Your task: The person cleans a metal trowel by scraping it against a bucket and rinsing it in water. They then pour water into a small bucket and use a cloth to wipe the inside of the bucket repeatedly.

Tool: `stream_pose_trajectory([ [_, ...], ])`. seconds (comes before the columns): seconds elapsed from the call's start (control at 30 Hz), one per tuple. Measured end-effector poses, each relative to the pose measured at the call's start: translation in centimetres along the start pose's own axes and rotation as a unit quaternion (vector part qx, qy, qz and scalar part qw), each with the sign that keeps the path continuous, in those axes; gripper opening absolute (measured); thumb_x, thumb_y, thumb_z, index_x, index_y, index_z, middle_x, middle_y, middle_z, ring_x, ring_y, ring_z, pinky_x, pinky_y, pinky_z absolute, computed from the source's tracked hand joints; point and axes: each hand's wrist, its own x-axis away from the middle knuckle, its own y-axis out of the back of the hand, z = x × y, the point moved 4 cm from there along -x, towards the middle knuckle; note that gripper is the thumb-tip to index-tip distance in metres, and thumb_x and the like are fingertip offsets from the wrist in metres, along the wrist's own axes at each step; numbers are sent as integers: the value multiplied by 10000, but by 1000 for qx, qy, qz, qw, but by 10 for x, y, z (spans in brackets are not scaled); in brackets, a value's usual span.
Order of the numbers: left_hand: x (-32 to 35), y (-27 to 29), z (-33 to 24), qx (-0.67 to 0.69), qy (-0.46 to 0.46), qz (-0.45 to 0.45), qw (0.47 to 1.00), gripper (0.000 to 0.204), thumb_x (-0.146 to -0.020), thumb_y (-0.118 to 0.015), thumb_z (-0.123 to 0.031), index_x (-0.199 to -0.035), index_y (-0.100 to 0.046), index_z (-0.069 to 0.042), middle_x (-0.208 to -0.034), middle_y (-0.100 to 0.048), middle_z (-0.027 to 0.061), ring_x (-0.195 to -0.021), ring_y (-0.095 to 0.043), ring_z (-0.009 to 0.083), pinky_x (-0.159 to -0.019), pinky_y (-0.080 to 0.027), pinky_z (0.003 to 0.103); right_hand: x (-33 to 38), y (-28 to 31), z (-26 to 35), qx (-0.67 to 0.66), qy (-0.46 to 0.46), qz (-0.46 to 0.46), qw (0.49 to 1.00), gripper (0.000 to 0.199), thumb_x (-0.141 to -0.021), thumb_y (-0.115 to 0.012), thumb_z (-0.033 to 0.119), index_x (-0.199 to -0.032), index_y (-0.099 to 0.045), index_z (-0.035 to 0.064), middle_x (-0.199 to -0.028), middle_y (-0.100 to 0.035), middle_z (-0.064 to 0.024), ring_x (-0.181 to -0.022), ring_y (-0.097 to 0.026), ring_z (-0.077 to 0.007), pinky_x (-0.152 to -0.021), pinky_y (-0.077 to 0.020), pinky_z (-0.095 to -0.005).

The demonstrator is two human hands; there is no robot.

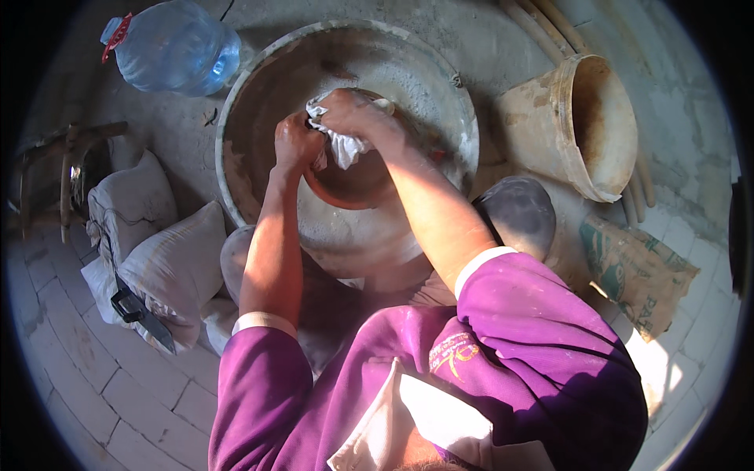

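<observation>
A crumpled white cloth (345, 151) is bunched between my two closed hands, above a wide, round, grey-stained basin (229, 145). My left hand (298, 143) is curled in a fist at the cloth's left side. Over the cloth's upper part, my right hand (353, 114) is wrapped, and a loose end hangs below it. Under the hands, inside the basin, sits a round reddish-brown clay vessel (345, 198), partly covered by my right forearm. Murky whitish liquid or residue lies around it in the basin. My fingertips are mostly hidden.
A large clear-blue water bottle (177, 49) lies behind the basin on the left. To the right, a dirty white bucket (542, 118) lies on its side near some poles (542, 27). White sacks (169, 259), a black-handled knife (145, 318) and a torn paper bag (636, 271) are nearby.
</observation>
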Motion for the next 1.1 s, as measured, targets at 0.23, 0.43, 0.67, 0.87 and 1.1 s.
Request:
stream_pose_trajectory([
  [0.23, -6, 2, -4, 163, 106, 22, 981, 483, -878, -592, -435, -856, -658, 43, -655, -560, 181, -650, -554, 253, -720, -473, 379, -1, 12, -48, -147, -80, -153, 974, 277, -823, -556, 156, -1044, -698, 69, -1001, -702, -179, -893, -689, -272, -821, -529, -368],
  [0.43, -2, -1, 40, 151, 195, -15, 969, 670, -949, -468, -579, -907, -696, 49, -795, -654, 202, -801, -626, 272, -807, -474, 361, 14, -45, 7, -78, -31, -18, 996, 326, -787, -526, 184, -1019, -688, 22, -1027, -669, -234, -1001, -642, -381, -888, -495, -432],
  [0.67, 2, -1, 41, 161, 95, -55, 981, 564, -966, -480, -507, -1041, -697, 8, -879, -690, 201, -880, -650, 276, -827, -475, 353, 15, -29, -53, -122, -52, -89, 987, 322, -800, -562, 176, -1053, -671, 10, -976, -673, -252, -945, -645, -399, -844, -502, -450],
  [0.87, -1, -2, 20, 155, 114, -4, 981, 461, -965, -525, -429, -998, -698, -2, -827, -668, 205, -778, -633, 267, -753, -479, 383, 12, -45, -18, -41, -108, -293, 949, 272, -818, -536, 153, -1009, -705, 56, -1000, -667, -248, -996, -634, -390, -913, -489, -452],
  [1.1, -3, 2, 23, 115, 69, -67, 989, 380, -941, -576, -363, -1054, -702, -23, -898, -693, 196, -852, -679, 284, -793, -496, 362, 35, -75, -27, -54, -86, -147, 984, 322, -827, -571, 149, -1133, -656, 96, -1107, -633, -202, -1033, -614, -386, -862, -510, -438],
])
